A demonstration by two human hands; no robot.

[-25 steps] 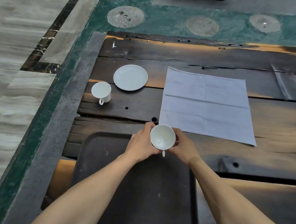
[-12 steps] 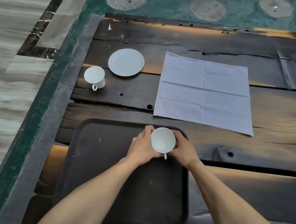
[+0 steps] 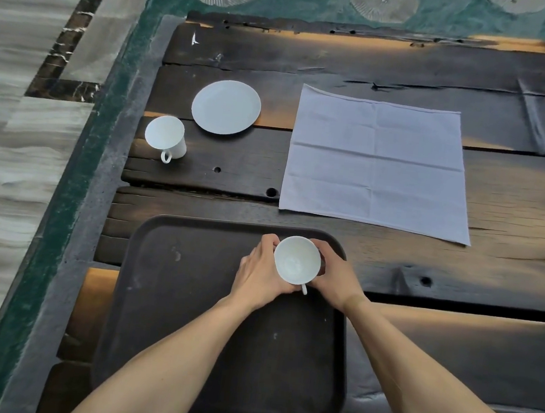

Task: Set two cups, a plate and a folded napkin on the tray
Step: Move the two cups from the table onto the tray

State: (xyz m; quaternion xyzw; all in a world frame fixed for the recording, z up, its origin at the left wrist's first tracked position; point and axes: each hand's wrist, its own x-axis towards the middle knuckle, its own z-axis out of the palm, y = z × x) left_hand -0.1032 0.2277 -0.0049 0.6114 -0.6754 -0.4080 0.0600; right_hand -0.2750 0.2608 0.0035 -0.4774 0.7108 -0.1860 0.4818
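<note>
Both hands cup a white cup [image 3: 296, 260] between them just below the centre of the frame: the left hand [image 3: 262, 274] wraps its left side and the right hand [image 3: 333, 275] its right side, fingers curled around the wall, with the small handle pointing toward the bottom of the frame between the two hands. The cup sits over the upper right part of the dark tray [image 3: 185, 315], close to its far rim; whether its base touches the tray cannot be told, since the hands hide it. A second cup [image 3: 166, 136] stands upright at the left of the frame on the dark wooden table [image 3: 509, 271], handle toward the bottom. Just beside it, to its upper right, lies the white plate [image 3: 226, 106], apart from the cup. The napkin [image 3: 377, 160] is spread flat and unfolded on the table in the upper right of centre, well apart from the plate and beyond the tray's far rim.
</note>
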